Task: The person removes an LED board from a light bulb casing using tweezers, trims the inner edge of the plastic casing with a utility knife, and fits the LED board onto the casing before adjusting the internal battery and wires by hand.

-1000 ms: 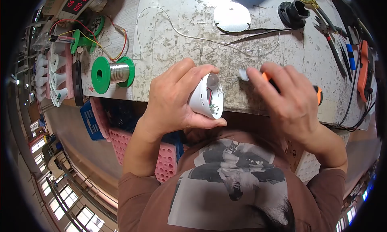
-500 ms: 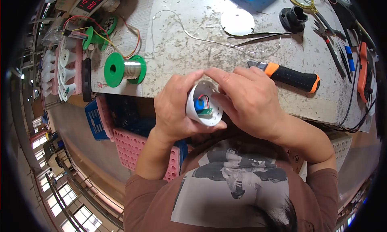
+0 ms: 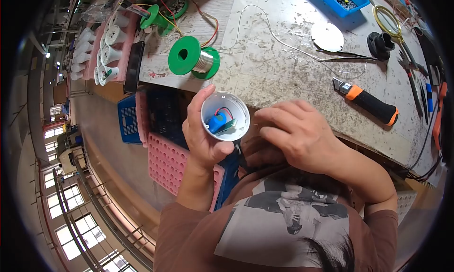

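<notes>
My left hand (image 3: 201,132) is wrapped around a white cup-shaped plastic housing (image 3: 240,112), its open end turned up toward me. Inside the housing sit a blue cylindrical component (image 3: 217,123), thin red and dark wires, and a small green circuit board (image 3: 230,126). To the right of the housing, apart from it, my right hand (image 3: 298,132) hovers at the table's front edge. Its fingers are loosely bent, the thumb and forefinger tips look apart, and nothing shows between them. A utility knife (image 3: 366,102) with an orange and black handle lies beyond the right hand.
On the worn table (image 3: 283,76) are a green solder spool (image 3: 185,56), a white disc (image 3: 327,36), tweezers (image 3: 347,56), a black round part (image 3: 379,46), a magnifier (image 3: 387,20) and a blue tray (image 3: 341,0). Pink foam (image 3: 163,161) holds a place below left; white housings (image 3: 111,54) stand at left.
My right hand has drawn away from the housing to the right. My left hand keeps hold of it, now tilted differently. The view has shifted, so the table items appear farther right.
</notes>
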Demonstrator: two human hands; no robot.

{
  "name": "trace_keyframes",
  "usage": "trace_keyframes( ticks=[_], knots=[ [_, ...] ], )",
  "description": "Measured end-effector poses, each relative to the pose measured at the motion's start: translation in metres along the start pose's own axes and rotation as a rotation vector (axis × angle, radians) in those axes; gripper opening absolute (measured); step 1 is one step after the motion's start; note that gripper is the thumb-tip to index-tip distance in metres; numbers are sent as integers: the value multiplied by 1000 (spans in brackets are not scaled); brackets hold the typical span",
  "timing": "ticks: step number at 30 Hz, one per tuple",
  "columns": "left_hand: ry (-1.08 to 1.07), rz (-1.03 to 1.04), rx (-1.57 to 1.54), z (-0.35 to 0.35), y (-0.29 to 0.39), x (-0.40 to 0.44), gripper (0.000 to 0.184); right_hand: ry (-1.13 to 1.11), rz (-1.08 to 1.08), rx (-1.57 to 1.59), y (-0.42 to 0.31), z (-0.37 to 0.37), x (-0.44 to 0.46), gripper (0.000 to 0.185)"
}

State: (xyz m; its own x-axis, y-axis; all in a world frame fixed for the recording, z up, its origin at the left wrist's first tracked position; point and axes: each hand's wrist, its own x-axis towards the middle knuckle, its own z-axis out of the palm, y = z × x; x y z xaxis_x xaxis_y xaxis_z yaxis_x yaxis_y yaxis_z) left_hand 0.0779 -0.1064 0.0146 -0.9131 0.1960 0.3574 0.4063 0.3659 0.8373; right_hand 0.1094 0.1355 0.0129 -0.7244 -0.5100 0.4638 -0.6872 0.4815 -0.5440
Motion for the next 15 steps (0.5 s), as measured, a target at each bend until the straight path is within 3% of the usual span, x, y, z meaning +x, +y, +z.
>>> trace_keyframes(
  ticks=[3,4,6,8,10,12,15],
  knots=[
    [-25,163,151,9,-11,5,101,97,71,-197,6,-23,-10,22],
    [-34,167,137,13,-13,9,101,96,83,-208,10,-32,-15,22],
    [-85,392,324,27,-17,18,97,205,164,-490,19,-49,-28,26],
    [-84,447,280,43,-10,31,95,209,270,-560,25,-67,-42,28],
    [-118,589,475,56,-2,41,102,215,379,-630,30,-78,-55,30],
    [-138,569,440,69,2,43,101,252,518,-561,34,-82,-68,37],
    [-213,574,505,80,5,44,101,232,549,-541,33,-87,-80,39]
  ],
)
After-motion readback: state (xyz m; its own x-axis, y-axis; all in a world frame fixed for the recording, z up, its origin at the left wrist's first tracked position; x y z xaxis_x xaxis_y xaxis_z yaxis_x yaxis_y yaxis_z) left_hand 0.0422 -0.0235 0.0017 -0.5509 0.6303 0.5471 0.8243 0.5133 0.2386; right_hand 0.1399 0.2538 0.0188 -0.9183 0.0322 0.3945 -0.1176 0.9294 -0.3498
